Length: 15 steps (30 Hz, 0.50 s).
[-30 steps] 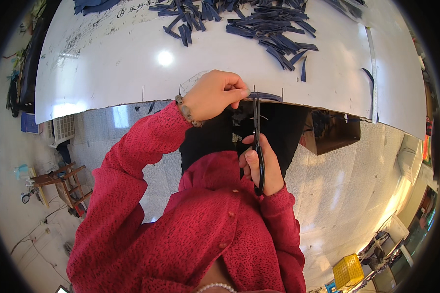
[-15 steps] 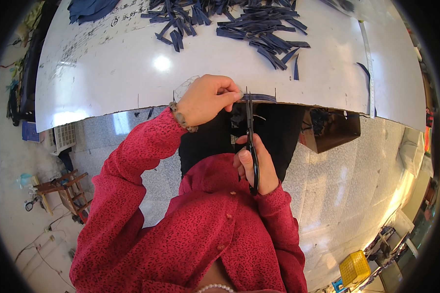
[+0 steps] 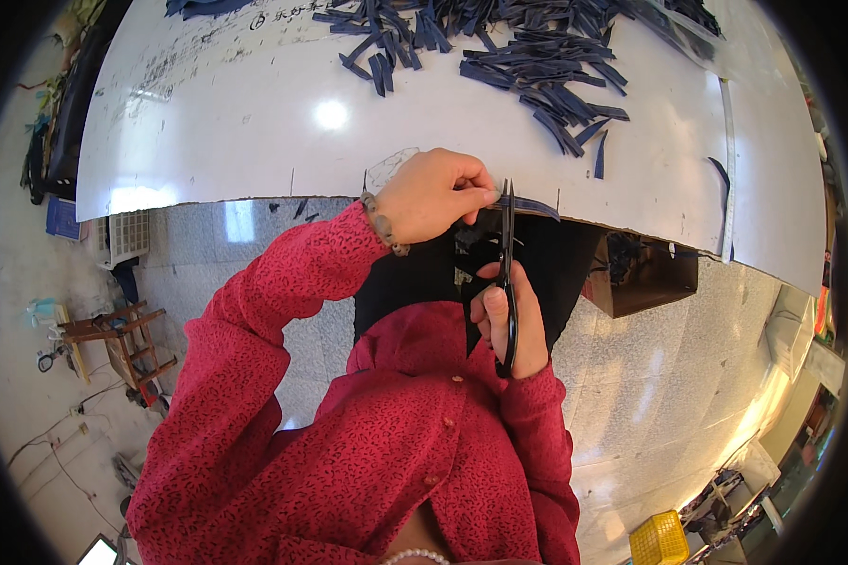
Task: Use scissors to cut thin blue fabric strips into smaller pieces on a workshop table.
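At the near edge of the white table, my left hand (image 3: 433, 196) pinches the left end of a narrow dark blue fabric strip (image 3: 537, 205) between thumb and fingertips. The strip runs along the edge to the right, its other end by a short drawn line. My right hand (image 3: 530, 330) is wrapped around the handles of black scissors (image 3: 507, 250), held below the edge with the tips pointing away from me. Their blades cross the strip just right of my left fingertips. Whether they have cut into it cannot be seen.
Many cut dark blue strips (image 3: 546, 71) lie heaped at the far side of the white table (image 3: 226, 141). A long pale tape-like band (image 3: 728, 169) crosses the table at right, with a curved strip (image 3: 722, 179) beside it. Under the edge stands an open cardboard box (image 3: 645, 287).
The view has swung, so the table and both hands appear farther right. Relative to the table, my hands, the strip and the scissors stay nearly where they were.
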Each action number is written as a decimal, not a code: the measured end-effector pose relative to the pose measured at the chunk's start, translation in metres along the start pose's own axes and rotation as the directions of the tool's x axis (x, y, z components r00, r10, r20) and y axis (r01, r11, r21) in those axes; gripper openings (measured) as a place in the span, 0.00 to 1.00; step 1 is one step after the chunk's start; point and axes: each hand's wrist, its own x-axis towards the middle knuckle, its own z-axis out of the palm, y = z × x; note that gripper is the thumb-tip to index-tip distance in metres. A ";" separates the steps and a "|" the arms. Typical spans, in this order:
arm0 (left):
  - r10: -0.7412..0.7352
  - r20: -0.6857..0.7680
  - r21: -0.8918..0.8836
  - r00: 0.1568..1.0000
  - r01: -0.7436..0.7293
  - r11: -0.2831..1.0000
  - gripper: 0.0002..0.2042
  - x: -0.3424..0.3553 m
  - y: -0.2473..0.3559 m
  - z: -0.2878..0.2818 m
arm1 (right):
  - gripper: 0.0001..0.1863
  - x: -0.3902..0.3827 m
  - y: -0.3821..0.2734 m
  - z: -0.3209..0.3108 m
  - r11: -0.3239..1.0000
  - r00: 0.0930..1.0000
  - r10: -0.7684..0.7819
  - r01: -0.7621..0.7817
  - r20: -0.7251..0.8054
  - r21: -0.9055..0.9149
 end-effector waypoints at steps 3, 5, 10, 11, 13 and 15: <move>-0.004 0.005 0.005 1.000 0.004 1.000 0.08 0.000 -0.001 -0.001 | 0.29 0.002 -0.002 0.000 1.000 1.000 -0.002 0.002 -0.011 0.000; -0.002 0.004 0.000 1.000 0.002 1.000 0.09 0.001 -0.002 -0.001 | 0.29 0.002 -0.003 0.001 0.999 1.000 0.012 -0.012 -0.014 0.031; 0.004 0.000 -0.024 1.000 -0.004 1.000 0.08 0.002 -0.002 -0.001 | 0.25 0.003 -0.009 0.002 0.998 0.997 0.059 -0.057 -0.054 0.037; -0.005 0.002 -0.048 1.000 0.005 0.999 0.08 0.002 -0.001 -0.001 | 0.25 0.002 -0.010 0.001 0.998 0.997 0.060 -0.058 -0.055 0.039; -0.015 0.005 -0.070 1.000 0.015 0.997 0.07 0.002 0.001 -0.002 | 0.24 0.002 -0.011 -0.003 0.996 0.995 0.084 -0.085 -0.052 -0.025; -0.004 0.012 -0.069 1.000 0.005 0.998 0.07 0.001 0.003 -0.004 | 0.24 0.003 -0.017 -0.007 0.992 0.992 0.125 -0.126 -0.032 -0.017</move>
